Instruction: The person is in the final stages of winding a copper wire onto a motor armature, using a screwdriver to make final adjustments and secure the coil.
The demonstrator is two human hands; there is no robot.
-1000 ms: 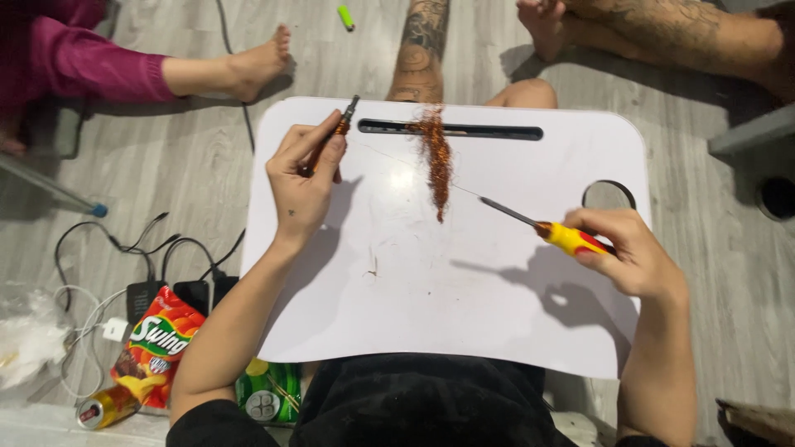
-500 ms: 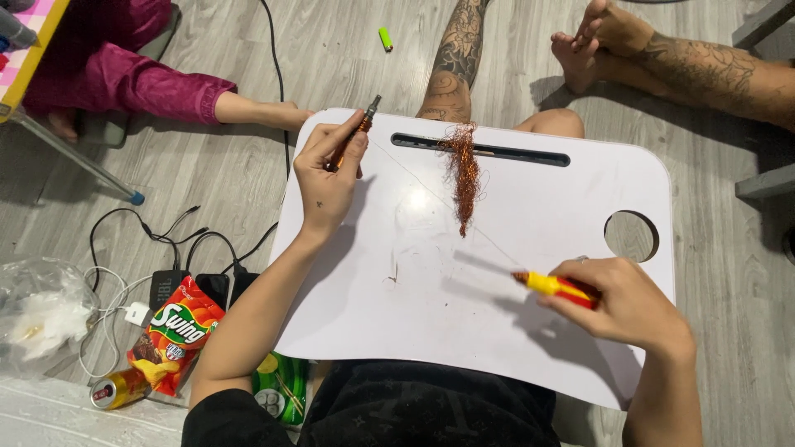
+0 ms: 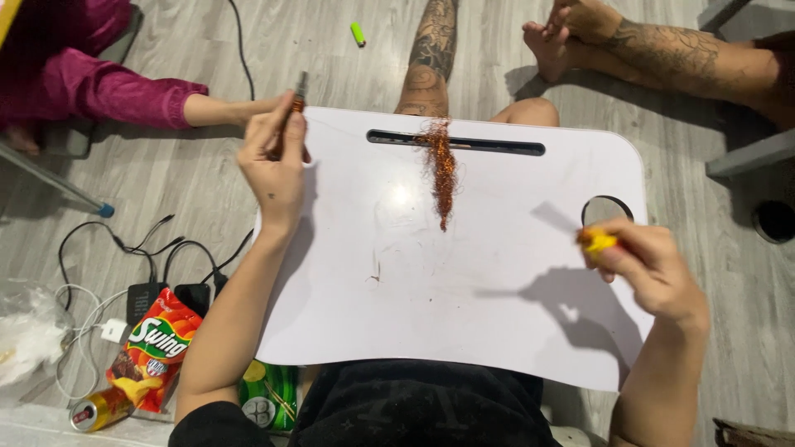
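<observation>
I see the left hand closed around a thin dark tool at the white lap tray's left corner. Copper wire bundle lies mid-tray. The right hand pinches a yellow-handled screwdriver.

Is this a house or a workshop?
Probably a room at home: the person sits on a grey wood floor with a white lap tray, near a snack bag and tangled charger cables.

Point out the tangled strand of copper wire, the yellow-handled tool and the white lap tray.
Tangled copper wire strand [image 3: 442,178], head view, mid-length.
Yellow-handled tool [image 3: 598,241], head view, handle end in right hand.
White lap tray [image 3: 464,306], head view, bare surface.
</observation>
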